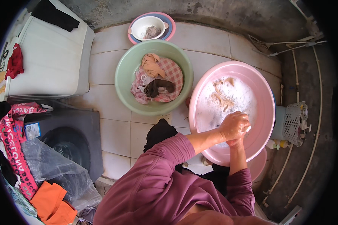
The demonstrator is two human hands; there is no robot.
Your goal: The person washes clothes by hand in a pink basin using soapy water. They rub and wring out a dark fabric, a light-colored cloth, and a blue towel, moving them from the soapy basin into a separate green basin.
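Note:
Over the near side of a large pink plastic basin, my two wet hands are pressed together. My left hand is closed over my right hand, with white suds at its edge. Whether anything is between them cannot be told. Foamy water fills the basin's bottom, and beige cloth pokes through the suds. Left of it stands a green basin holding a pink checked cloth, a peach cloth and a dark brown cloth.
A small white basin with greyish cloth stands beyond the green one. At left are a white appliance, a dark front-loading washing machine, plastic sheeting and an orange cloth. A perforated basket and wall pipes are at right.

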